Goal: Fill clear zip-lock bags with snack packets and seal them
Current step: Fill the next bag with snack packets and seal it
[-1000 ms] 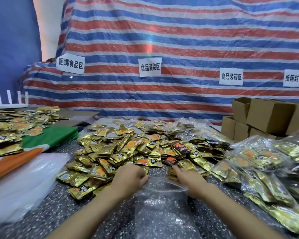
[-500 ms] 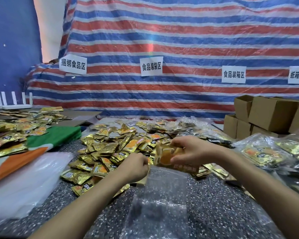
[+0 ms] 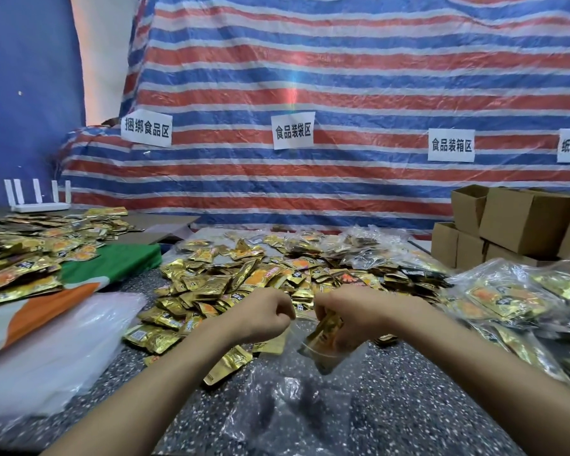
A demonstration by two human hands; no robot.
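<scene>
Gripping a small clutch of gold snack packets (image 3: 324, 334), the right hand (image 3: 359, 311) has its fingers curled round them, and their lower ends sit inside the mouth of the clear zip-lock bag (image 3: 277, 413). The left hand (image 3: 260, 315) is closed like a fist and pinches the bag's rim at its left corner. The plastic edge runs across from its thumb to the right hand.

The bag lies on the speckled table (image 3: 415, 393), its mouth lifted toward the loose pile of packets (image 3: 241, 281) just behind both hands. Its body is so clear that the tabletop shows through, so its side edges are hard to trace. Its closed end is cut off by the bottom of the view.

The left fingertips are tucked out of sight under the knuckles. How many packets the right hand holds cannot be counted. The filled bags (image 3: 507, 297) at the right run out past the frame edge.
</scene>
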